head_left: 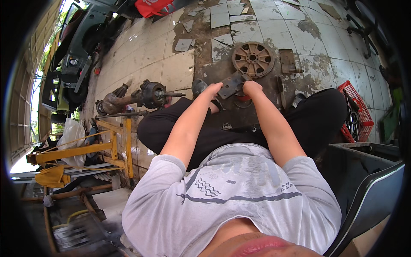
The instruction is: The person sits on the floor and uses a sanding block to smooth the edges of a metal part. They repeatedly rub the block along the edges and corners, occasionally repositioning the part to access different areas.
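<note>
A dark, flat metal plate [232, 85] with several holes is held out in front of me, above the floor between my legs. My left hand [215, 88] grips its left end, fingers closed on the edge. On the other end, my right hand [251, 88] is also closed round it; its fingertips are partly hidden. Just beyond the plate lies a rusty toothed flywheel [246, 61] with spokes and a hub. Something red and round [243, 104] shows beneath the plate, mostly covered by it and my right hand.
A rusty block-like plate [287, 62] lies right of the flywheel. At my left rests a greasy axle assembly [152, 95] beside a yellow metal frame [128, 145]. To the right stand a red plastic crate [365, 112] and a dark metal box [355, 158]. Floor tiles [218, 19] are broken ahead.
</note>
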### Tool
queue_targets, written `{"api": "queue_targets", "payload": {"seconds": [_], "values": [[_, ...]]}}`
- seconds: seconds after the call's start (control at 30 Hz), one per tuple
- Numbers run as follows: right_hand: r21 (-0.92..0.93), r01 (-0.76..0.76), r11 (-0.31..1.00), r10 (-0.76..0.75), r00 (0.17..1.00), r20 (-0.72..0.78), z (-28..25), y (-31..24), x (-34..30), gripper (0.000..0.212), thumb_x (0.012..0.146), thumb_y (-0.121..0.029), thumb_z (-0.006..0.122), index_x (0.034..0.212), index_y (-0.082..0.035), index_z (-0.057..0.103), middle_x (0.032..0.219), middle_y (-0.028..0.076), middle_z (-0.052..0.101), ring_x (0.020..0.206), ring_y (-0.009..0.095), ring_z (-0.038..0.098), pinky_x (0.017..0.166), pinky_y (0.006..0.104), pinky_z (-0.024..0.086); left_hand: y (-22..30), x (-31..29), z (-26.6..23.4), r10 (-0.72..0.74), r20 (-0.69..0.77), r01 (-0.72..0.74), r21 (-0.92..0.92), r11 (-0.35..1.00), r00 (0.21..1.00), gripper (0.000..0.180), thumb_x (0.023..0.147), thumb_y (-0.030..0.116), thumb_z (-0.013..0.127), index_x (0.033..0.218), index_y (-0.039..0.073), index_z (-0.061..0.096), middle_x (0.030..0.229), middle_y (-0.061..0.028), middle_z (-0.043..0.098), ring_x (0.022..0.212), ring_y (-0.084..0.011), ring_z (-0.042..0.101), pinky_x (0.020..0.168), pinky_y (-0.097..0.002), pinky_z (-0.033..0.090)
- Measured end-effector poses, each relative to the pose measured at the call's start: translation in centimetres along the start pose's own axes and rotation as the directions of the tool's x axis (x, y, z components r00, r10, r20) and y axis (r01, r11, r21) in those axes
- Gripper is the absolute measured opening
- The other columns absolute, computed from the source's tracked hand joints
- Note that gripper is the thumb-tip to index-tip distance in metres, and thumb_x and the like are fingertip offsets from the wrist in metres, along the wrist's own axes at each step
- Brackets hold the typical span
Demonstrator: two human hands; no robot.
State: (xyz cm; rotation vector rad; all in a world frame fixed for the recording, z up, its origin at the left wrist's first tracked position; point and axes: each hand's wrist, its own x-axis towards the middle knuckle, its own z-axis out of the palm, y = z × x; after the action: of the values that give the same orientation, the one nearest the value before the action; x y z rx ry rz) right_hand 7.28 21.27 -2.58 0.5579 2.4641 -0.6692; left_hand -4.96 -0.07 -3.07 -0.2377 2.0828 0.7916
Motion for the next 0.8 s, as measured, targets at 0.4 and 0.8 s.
{"api": "queue_targets", "payload": {"seconds": [0.4, 0.8], "values": [[-0.009, 0.195, 0.981, -0.195, 0.981, -0.012, 1.2, 1.1, 1.6, 0.047, 0.096, -0.013, 0.063, 0.138, -0.027, 0.08, 0.138, 0.012, 0.077, 0.127, 0.035, 0.073, 0.108, 0.0497, 0.059, 2.6, 0.9, -3.1, 0.161, 0.162, -0.227, 0.758, 0.611, 0.974, 0.074, 0.094, 0.06, 0.064, 0.147, 0.009, 0.072, 0.156, -0.0197, 0.066, 0.142, -0.0396, 0.064, 0.12, -0.0526, 0.048], [-0.013, 0.174, 0.985, -0.172, 0.982, 0.082, 0.2, 2.1, 3.8, 0.057, 0.094, -0.004, 0.059, 0.141, -0.028, 0.079, 0.141, 0.015, 0.075, 0.131, 0.036, 0.071, 0.111, 0.0488, 0.057, 5.1, -2.0, -1.3, 0.092, 0.105, -0.136, 0.863, 0.486, 0.99, 0.078, 0.099, 0.054, 0.068, 0.164, 0.013, 0.056, 0.167, -0.0157, 0.055, 0.155, -0.0385, 0.051, 0.121, -0.067, 0.042]]}}
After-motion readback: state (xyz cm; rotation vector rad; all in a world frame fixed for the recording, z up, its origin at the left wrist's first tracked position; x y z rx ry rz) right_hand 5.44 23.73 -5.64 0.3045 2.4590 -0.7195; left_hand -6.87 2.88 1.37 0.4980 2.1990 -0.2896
